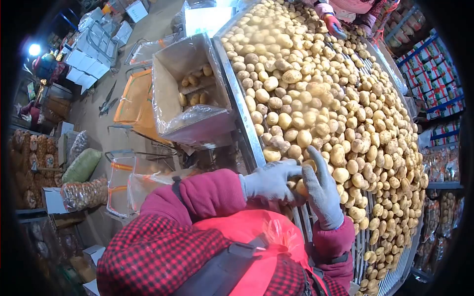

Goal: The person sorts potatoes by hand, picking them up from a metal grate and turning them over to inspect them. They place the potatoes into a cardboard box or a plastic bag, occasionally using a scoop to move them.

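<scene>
Both my hands wear grey gloves and meet over the near left edge of a sorting table [255, 133] spread with potatoes [337, 154]. My left hand [271, 179] has its fingers curled round a potato [301, 187], partly hidden by the glove. Facing it from the right, my right hand [323, 192] has its fingers bent round a potato [309, 164] near the fingertips. Metal bars of the table show below my hands.
Left of the table stands a plastic-lined carton [170, 89] with several potatoes inside. An orange crate [136, 101] is beyond it. Across the far end, another person's gloved hand [334, 25] reaches over the potatoes. Red-and-green boxes [432, 74] are stacked at the right.
</scene>
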`<act>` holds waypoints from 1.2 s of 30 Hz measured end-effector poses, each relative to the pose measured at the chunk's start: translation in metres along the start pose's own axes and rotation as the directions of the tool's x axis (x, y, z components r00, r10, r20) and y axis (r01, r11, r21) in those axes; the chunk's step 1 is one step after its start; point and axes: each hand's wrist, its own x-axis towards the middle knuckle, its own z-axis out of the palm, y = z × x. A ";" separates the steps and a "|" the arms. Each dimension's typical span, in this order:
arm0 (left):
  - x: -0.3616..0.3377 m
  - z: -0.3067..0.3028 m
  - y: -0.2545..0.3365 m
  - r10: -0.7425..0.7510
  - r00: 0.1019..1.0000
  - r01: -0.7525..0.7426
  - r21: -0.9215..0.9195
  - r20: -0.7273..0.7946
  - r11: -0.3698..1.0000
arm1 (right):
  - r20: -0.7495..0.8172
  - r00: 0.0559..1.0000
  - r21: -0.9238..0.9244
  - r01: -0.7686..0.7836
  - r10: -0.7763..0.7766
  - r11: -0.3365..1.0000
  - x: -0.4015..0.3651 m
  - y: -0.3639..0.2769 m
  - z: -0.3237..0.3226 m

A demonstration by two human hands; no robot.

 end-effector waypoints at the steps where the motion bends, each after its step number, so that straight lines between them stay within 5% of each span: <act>1: -0.005 0.000 -0.010 0.041 0.997 -0.043 -0.029 -0.063 0.999 | 0.059 0.996 0.130 -0.080 0.073 0.988 0.002 -0.008 0.002; 2: -0.008 -0.010 -0.002 0.090 0.990 -0.096 -0.053 -0.109 0.994 | 0.108 0.984 0.257 -0.165 0.141 0.952 0.002 -0.013 0.003; 3: -0.008 -0.023 0.007 -0.096 0.983 0.160 -0.461 0.159 0.873 | 0.070 0.998 0.194 -0.007 -0.006 0.981 0.005 -0.002 0.008; 5: -0.015 -0.037 0.010 -0.183 0.951 0.303 -0.650 0.248 0.696 | 0.165 0.986 0.358 -0.068 0.008 0.931 0.009 -0.008 0.009; 6: -0.018 -0.036 -0.002 -0.139 0.985 0.174 -0.670 0.107 0.721 | 0.127 0.988 0.327 0.040 -0.086 0.944 0.011 0.004 0.014; 7: -0.026 -0.045 0.020 -0.197 0.980 0.147 -0.797 0.036 0.586 | 0.135 0.990 0.462 -0.019 -0.048 0.887 0.016 0.009 0.022; 9: -0.027 -0.062 0.037 -0.297 0.924 0.024 -0.738 -0.241 0.674 | 0.171 0.985 0.616 -0.136 0.037 0.776 0.015 0.007 0.021; 10: -0.036 -0.078 -0.001 -0.277 0.901 -0.097 -0.778 -0.333 0.621 | 0.199 0.976 0.639 -0.198 0.090 0.743 0.012 0.003 0.015; 11: -0.038 -0.102 -0.067 -0.148 0.862 -0.181 -0.567 -0.484 0.803 | 0.234 0.958 0.688 -0.282 0.164 0.668 0.009 0.008 0.010; 12: -0.038 -0.112 -0.031 -0.279 0.785 -0.201 -0.654 -0.553 0.730 | 0.217 0.961 0.698 -0.276 0.172 0.661 0.005 0.014 0.004; 14: -0.057 -0.160 -0.068 -0.338 0.712 -0.166 -0.616 -0.615 0.770 | 0.172 0.960 0.680 -0.279 0.223 0.678 -0.005 0.026 -0.008; 15: -0.059 -0.181 -0.096 -0.415 0.628 -0.161 -0.631 -0.659 0.759 | 0.139 0.957 0.775 -0.265 0.254 0.573 -0.010 0.034 -0.007; 18: -0.082 -0.260 -0.204 -0.436 0.598 -0.067 -0.584 -0.673 0.809 | 0.050 0.965 0.792 -0.196 0.258 0.578 -0.018 0.047 -0.029; 20: -0.068 -0.281 -0.236 -0.223 0.345 0.364 -0.090 -0.912 0.927 | -0.019 0.938 0.776 -0.205 0.347 0.596 -0.018 0.044 -0.053; 21: -0.057 -0.281 -0.235 -0.217 0.355 0.359 -0.082 -0.909 0.930 | -0.145 0.931 0.717 -0.134 0.335 0.684 -0.015 0.051 -0.065; 22: -0.038 -0.266 -0.201 -0.050 0.418 0.388 0.129 -0.907 0.913 | -0.266 0.914 0.641 -0.070 0.307 0.764 -0.009 0.058 -0.078; 24: 0.006 -0.241 -0.146 0.193 0.535 0.349 0.424 -0.822 0.836 | -0.584 0.807 0.306 0.127 0.081 0.944 0.017 0.087 -0.110; 26: 0.071 -0.206 -0.082 0.283 0.621 0.197 0.495 -0.731 0.846 | -0.726 0.675 -0.097 0.087 -0.130 0.992 0.052 0.110 -0.157; 28: 0.141 -0.178 -0.039 0.375 0.759 -0.010 0.566 -0.532 0.824 | -0.715 0.586 -0.514 -0.070 -0.382 0.855 0.092 0.130 -0.198; 30: 0.213 -0.138 0.009 0.500 0.824 -0.236 0.640 -0.267 0.731 | -0.645 0.629 -0.606 -0.075 -0.434 0.792 0.128 0.159 -0.230; 31: 0.247 -0.119 0.035 0.548 0.829 -0.341 0.674 -0.114 0.655 | -0.566 0.803 -0.614 -0.258 -0.188 0.746 0.138 0.161 -0.240; 32: 0.276 -0.097 0.059 0.513 0.858 -0.385 0.626 -0.028 0.678 | -0.572 0.796 -0.611 -0.256 -0.195 0.749 0.143 0.161 -0.242; 34: 0.349 -0.059 0.071 0.688 0.718 -0.616 0.559 0.109 0.555 | -0.590 0.796 -0.684 -0.402 -0.137 0.609 0.150 0.154 -0.236; 36: 0.409 -0.020 0.081 0.724 0.682 -0.686 0.434 0.102 0.584 | -0.560 0.828 -0.653 -0.432 -0.013 0.623 0.149 0.157 -0.235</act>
